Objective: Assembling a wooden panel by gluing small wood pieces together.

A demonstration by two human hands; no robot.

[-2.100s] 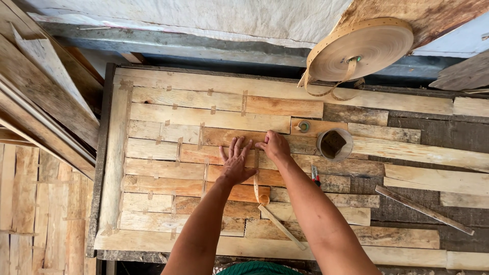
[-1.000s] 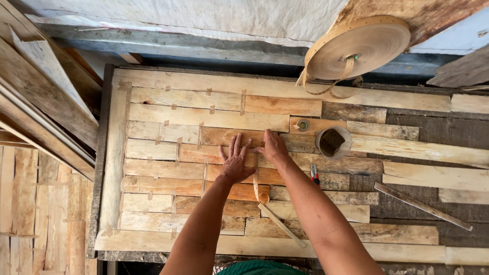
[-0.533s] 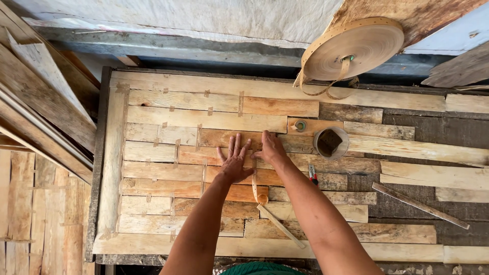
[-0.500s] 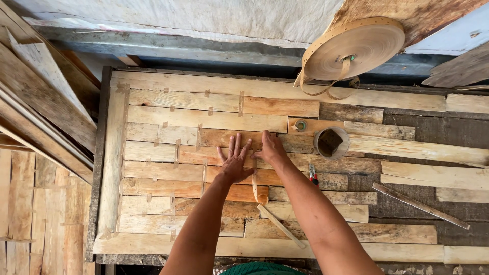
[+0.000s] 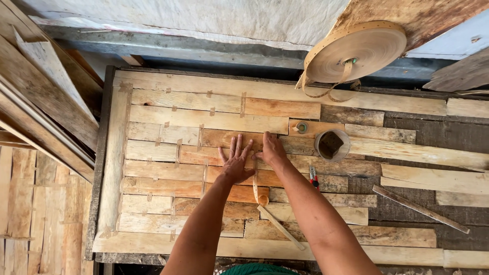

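A panel of thin wood veneer strips (image 5: 168, 153), joined with short bits of brown tape, lies flat on the workbench. My left hand (image 5: 235, 162) rests palm down on the strips near the panel's middle, fingers spread. Right beside it, my right hand (image 5: 271, 149) presses its fingers on a seam between two strips. A loose curl of brown tape (image 5: 259, 189) hangs down from under that hand. Neither hand grips anything.
A big roll of brown tape (image 5: 359, 51) hangs at the back right. A small round container with a dark sponge (image 5: 332, 144), a small tape spool (image 5: 302, 127), a red-handled tool (image 5: 314, 177) and loose veneer strips (image 5: 417, 153) lie to the right. Planks (image 5: 46, 112) lean at left.
Both hands stay on the same seam; my right hand has slid slightly. The camera has shifted a little.
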